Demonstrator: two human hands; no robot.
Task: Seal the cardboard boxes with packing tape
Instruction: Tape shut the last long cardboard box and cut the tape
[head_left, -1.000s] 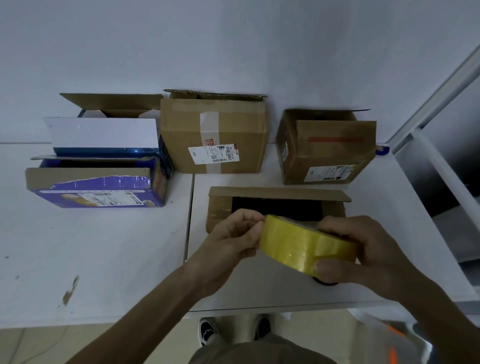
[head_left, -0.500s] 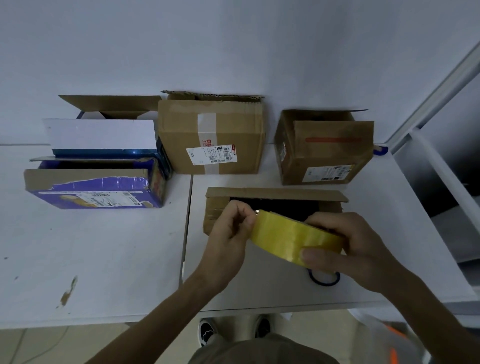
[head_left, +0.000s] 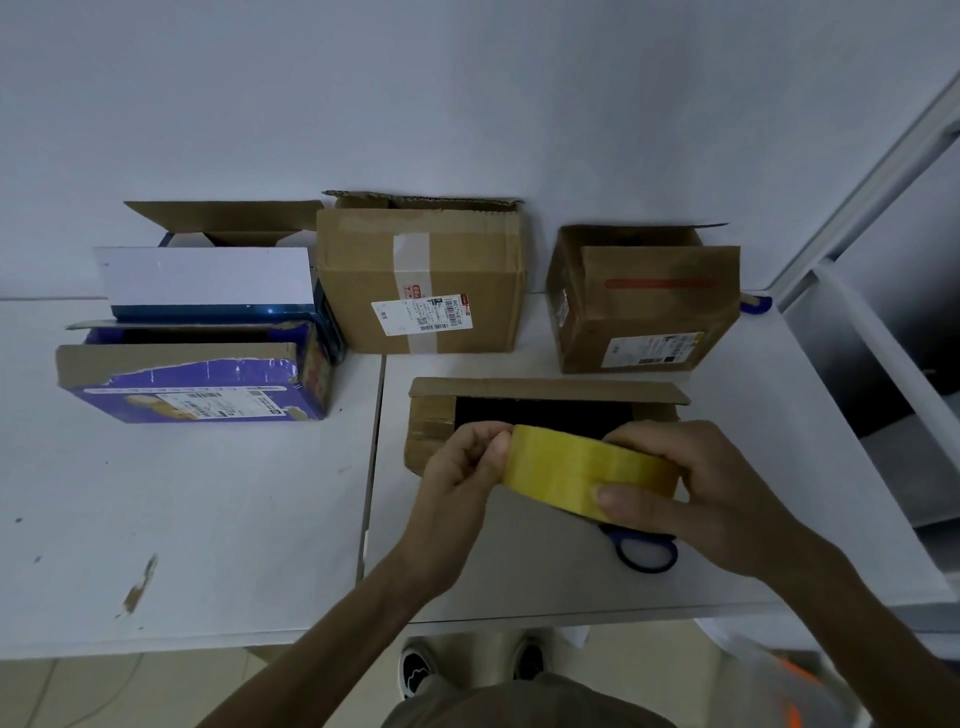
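My right hand (head_left: 696, 483) grips a yellow roll of packing tape (head_left: 576, 470) above the table, thumb on its near face. My left hand (head_left: 462, 467) pinches at the roll's left edge, where the tape end lies. Just behind the roll sits a low open cardboard box (head_left: 545, 402) with a dark inside and its far flap raised. Further back stand a taller taped brown box (head_left: 421, 280) with a shipping label and an open brown box (head_left: 644, 301) with a red strip.
At the left, a purple printed box (head_left: 192, 379) lies before a blue and white open box (head_left: 208, 280). Blue-handled scissors (head_left: 644, 553) lie on the white table (head_left: 208, 519) under my right hand. A white shelf frame (head_left: 883, 322) stands to the right.
Both hands have carried the tape roll slightly away from me, toward the low open box. The scissors' handle now shows beneath the right hand.
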